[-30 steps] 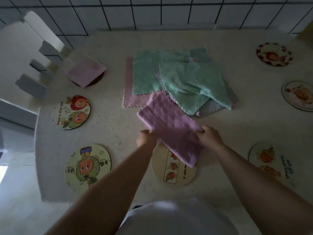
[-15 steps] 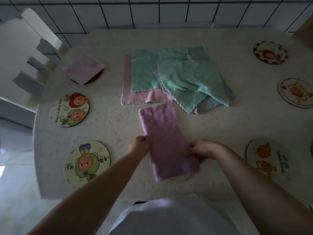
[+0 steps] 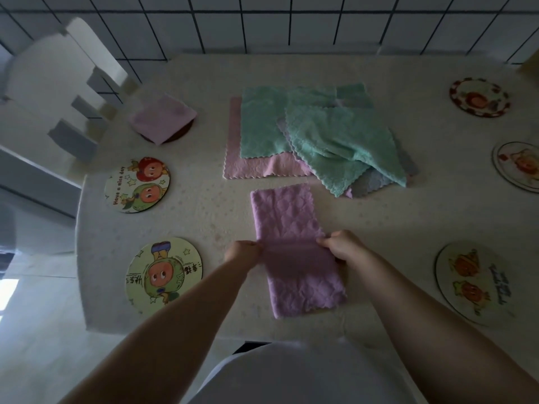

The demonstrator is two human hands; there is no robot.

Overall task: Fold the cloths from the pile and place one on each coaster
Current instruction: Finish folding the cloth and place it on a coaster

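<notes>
A purple cloth (image 3: 287, 217), folded into a long strip, lies on the table in front of me. My left hand (image 3: 243, 252) pinches its left edge and my right hand (image 3: 342, 246) pinches its right edge, both at mid-length. The strip's near end covers the coaster seen earlier near the table's front edge. Beyond it sits the pile (image 3: 318, 135) of green, pink and grey cloths. A folded pink cloth (image 3: 162, 118) rests on a dark coaster at the far left.
Round cartoon coasters lie bare around the table: two on the left (image 3: 137, 185) (image 3: 163, 274), one at the near right (image 3: 472, 282), two at the far right (image 3: 479, 97) (image 3: 517, 164). A white chair (image 3: 52, 91) stands at the left. A tiled wall is behind.
The purple strip has been turned from diagonal to nearly straight and laid flat. My hands have shifted to grip its two long edges at the middle.
</notes>
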